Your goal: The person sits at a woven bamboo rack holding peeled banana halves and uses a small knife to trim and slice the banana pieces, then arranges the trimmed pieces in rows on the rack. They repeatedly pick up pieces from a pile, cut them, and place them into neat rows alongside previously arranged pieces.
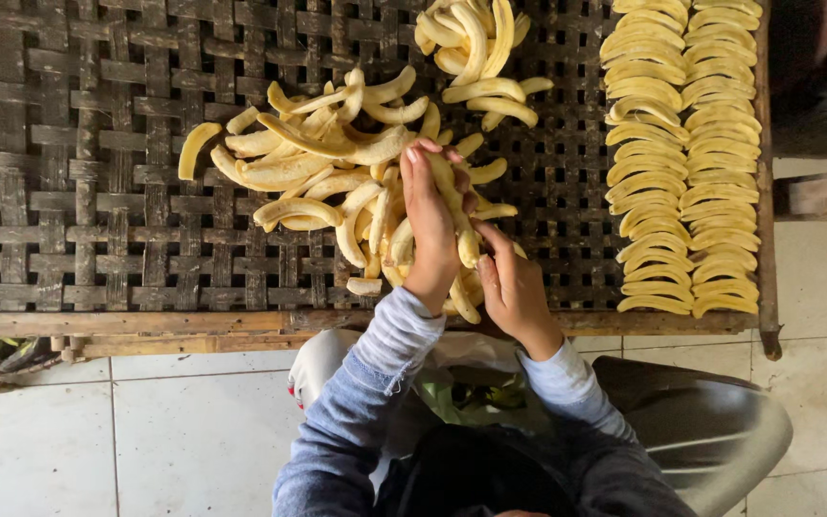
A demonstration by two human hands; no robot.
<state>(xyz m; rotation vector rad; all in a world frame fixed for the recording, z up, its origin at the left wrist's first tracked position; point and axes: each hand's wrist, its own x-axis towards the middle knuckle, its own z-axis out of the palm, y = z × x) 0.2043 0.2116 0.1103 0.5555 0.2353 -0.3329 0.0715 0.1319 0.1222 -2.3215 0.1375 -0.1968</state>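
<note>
Yellow peeled bananas (337, 172) heaped on woven tray (78, 191); both hands gripping some.

No packages, labels, signs or screens anywhere in view.

Both hands (471, 249) amid peeled bananas (337, 163) on a woven rack (97, 191).

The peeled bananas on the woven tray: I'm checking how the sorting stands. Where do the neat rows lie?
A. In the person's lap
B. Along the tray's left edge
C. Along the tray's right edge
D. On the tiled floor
C: the neat rows of peeled bananas run in two columns down the right side of the woven tray, while the loose pile lies mid-tray by the hands.
</note>
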